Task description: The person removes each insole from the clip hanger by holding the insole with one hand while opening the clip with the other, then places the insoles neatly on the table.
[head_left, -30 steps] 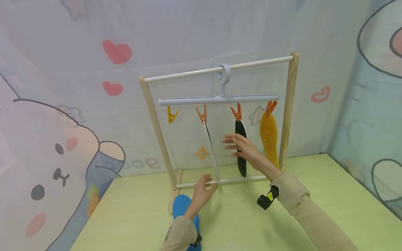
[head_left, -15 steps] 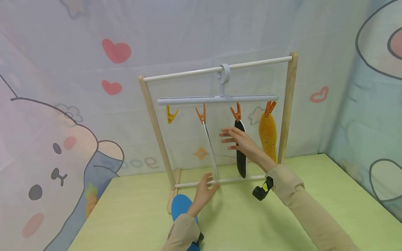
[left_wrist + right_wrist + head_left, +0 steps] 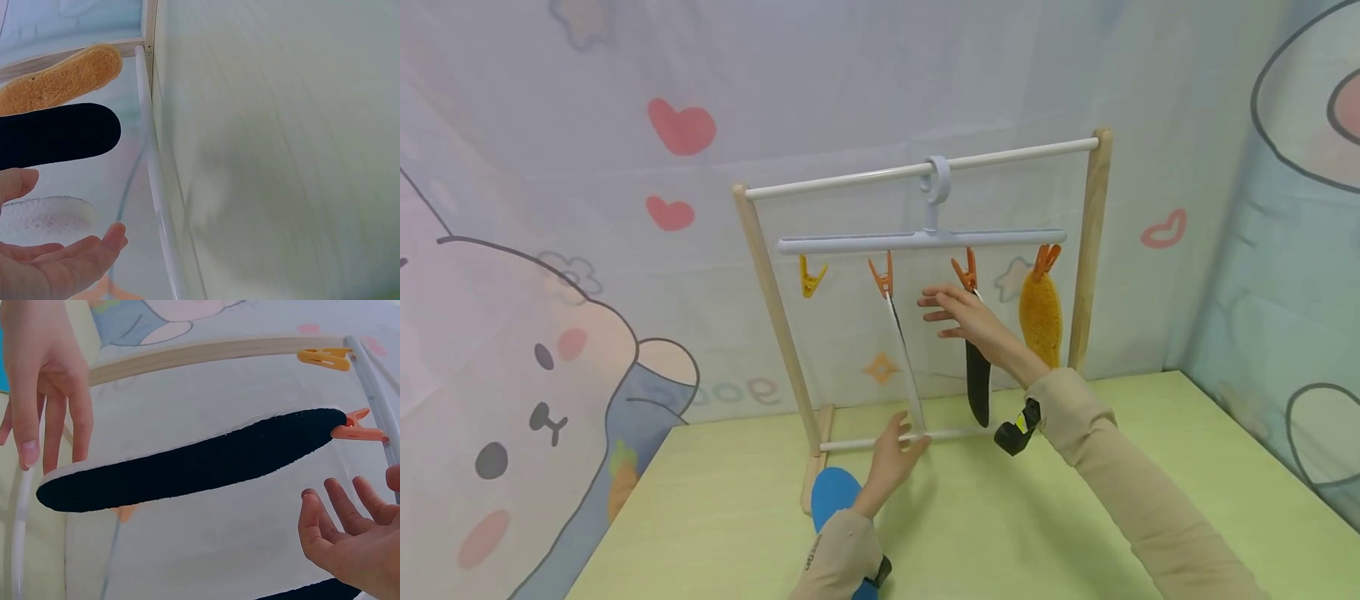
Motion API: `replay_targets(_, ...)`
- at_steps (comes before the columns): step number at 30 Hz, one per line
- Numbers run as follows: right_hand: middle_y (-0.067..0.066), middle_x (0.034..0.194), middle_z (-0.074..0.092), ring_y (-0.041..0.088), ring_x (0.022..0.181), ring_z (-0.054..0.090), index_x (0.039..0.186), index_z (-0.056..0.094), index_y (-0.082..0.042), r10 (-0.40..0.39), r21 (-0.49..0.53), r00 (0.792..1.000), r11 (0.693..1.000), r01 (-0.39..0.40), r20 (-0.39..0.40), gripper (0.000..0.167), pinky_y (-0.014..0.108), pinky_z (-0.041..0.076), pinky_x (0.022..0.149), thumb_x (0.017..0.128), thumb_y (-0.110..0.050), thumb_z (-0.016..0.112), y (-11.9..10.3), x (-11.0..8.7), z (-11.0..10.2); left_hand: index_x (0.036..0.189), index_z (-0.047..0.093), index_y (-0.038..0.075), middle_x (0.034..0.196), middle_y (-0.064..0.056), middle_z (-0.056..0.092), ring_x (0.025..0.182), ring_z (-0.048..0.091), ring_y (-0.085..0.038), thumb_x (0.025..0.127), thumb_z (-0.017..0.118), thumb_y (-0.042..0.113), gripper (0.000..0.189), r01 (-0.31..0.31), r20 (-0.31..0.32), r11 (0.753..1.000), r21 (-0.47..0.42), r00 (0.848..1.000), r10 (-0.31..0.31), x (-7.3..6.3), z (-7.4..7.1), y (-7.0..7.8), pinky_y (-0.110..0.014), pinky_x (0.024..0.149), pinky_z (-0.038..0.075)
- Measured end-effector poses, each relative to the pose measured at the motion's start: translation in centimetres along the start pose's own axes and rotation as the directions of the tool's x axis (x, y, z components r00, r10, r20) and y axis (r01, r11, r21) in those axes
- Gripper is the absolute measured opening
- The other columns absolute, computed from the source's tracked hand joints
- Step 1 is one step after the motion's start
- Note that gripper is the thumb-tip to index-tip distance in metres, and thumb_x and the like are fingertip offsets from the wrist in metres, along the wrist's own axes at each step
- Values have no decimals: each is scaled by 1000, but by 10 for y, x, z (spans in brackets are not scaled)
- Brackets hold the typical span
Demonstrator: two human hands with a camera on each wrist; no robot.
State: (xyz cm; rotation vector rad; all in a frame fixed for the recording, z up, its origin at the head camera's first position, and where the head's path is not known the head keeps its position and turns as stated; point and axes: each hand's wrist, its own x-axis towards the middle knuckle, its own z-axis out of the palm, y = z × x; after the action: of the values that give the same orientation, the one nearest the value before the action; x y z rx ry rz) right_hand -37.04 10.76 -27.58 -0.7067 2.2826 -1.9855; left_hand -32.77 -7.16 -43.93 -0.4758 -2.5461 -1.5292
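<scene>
In the head view, my left hand [image 3: 891, 458] is low at the rack, its fingers and thumb spread around the lower end of a white insole with a dark back [image 3: 904, 358]. That insole hangs edge-on from an orange clip [image 3: 883, 277]; whether the hand touches it I cannot tell. My right hand [image 3: 966, 318], fingers relaxed and holding nothing, hovers in front of a black-backed insole [image 3: 978, 383] on another orange clip [image 3: 967, 271]. The right wrist view shows the first insole's dark back [image 3: 187, 462] between both hands. A fuzzy yellow insole [image 3: 1040, 321] hangs farthest right.
A pale hanger [image 3: 865, 243] hooks over the top bar of a wooden-legged rack [image 3: 1090, 250]. At its left end hangs a yellow clip [image 3: 810, 277]. On the light green table [image 3: 715, 517], a blue insole [image 3: 835, 493] lies partly under my left forearm. A printed cloth stands behind.
My right hand has risen and shifted left, now covering the upper part of the black-backed insole. My left hand has edged slightly right toward the white insole's lower end.
</scene>
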Motion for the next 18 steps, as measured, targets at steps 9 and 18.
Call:
replay_targets(9,19,137,37,35,124,38,134,32,-3,-17,-10,999,1000,18,34,46,51,34,100,97,-29,33,-4,8,1,134,29,-4,130,-34,39,109,47,-49,85,59,22,64,45,5,998,-50,999,-45,-1,4,2,-51,88,44)
replay_targets(18,14,141,34,36,128,32,136,32,-4,-22,-4,999,1000,22,46,46,52,32,102,97,-28,35,-14,17,6,140,21,3,126,-34,44,101,56,-43,84,61,19,70,62,-22,993,-97,998,-64,2,8,5,-43,82,50)
